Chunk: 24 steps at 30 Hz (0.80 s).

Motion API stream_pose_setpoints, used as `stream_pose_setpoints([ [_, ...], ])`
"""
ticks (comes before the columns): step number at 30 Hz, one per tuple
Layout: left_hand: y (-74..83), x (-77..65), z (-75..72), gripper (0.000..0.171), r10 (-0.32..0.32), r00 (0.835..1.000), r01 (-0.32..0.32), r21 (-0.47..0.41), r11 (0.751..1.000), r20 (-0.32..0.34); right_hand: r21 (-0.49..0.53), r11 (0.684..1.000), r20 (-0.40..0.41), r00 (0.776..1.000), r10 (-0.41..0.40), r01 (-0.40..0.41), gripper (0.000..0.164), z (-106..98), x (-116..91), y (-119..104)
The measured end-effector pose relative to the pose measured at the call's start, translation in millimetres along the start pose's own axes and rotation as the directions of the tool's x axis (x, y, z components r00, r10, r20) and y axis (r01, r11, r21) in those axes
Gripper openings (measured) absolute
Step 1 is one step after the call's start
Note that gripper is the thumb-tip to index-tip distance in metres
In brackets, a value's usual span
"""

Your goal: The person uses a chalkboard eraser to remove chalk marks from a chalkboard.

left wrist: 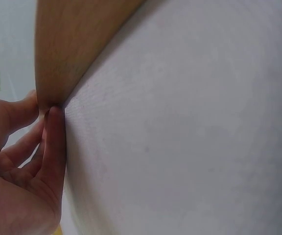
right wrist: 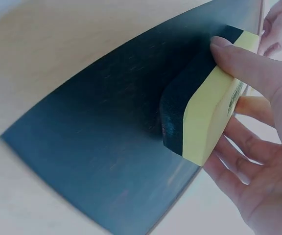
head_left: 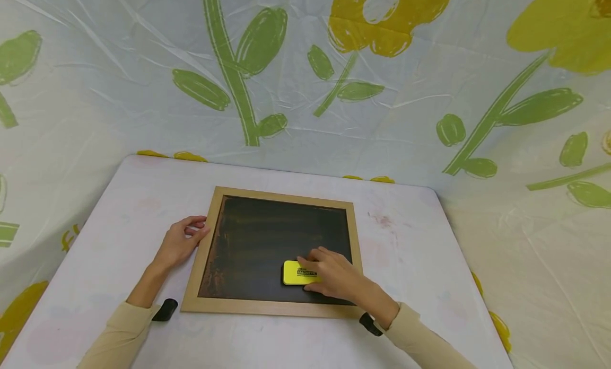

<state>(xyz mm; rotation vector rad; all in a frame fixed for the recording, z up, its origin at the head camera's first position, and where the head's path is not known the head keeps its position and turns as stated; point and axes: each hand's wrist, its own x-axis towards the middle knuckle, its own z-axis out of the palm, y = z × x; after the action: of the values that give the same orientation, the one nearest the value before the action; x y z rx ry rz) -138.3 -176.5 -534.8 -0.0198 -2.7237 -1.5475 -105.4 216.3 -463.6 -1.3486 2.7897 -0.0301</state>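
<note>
A chalkboard [head_left: 281,242] with a light wooden frame lies on the white table. My right hand [head_left: 336,273] grips a yellow board eraser [head_left: 298,272] over the lower right part of the dark surface. In the right wrist view, the thumb lies along one side of the eraser [right wrist: 207,105] and fingers are on the other, its black felt facing the board. My left hand [head_left: 179,242] pinches the left edge of the frame. Thumb and fingertips meet at the wooden edge [left wrist: 77,44] in the left wrist view. Reddish-brown smears mark the board's left side.
The white table [head_left: 406,316] extends around the board, with faint reddish smudges [head_left: 384,220] to the right. A flower-printed sheet [head_left: 157,109] hangs behind and along both sides. Black straps [head_left: 165,309] show at the wrists.
</note>
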Motion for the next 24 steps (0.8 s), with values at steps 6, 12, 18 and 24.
stream_pose_setpoints([
  [6, 0.4, 0.0, 0.6, 0.042, 0.007, 1.0, -0.007, 0.008, 1.0, -0.004, 0.008, 1.0, -0.026, 1.0, 0.012, -0.012, 0.067, 3, -17, 12],
  [12, 1.0, -1.1, -0.2, 0.041, 0.019, 1.0, -0.018, 0.019, 1.0, -0.017, 0.089, 0.996, -0.101, 0.995, 0.015, -0.006, 0.066, 9, -27, 18],
  [18, 0.7, -1.0, 0.5, 0.04, 0.02, 1.0, -0.02, 0.008, 1.0, -0.022, 0.166, 0.986, -0.163, 0.985, 0.062, -0.034, 0.067, 11, -33, 22],
  [24, -1.2, 0.0, 1.2, 0.041, 0.014, 1.0, -0.014, 0.022, 1.0, -0.018, 0.182, 0.98, -0.232, 0.965, 0.122, -0.08, 0.07, 7, -37, 31],
])
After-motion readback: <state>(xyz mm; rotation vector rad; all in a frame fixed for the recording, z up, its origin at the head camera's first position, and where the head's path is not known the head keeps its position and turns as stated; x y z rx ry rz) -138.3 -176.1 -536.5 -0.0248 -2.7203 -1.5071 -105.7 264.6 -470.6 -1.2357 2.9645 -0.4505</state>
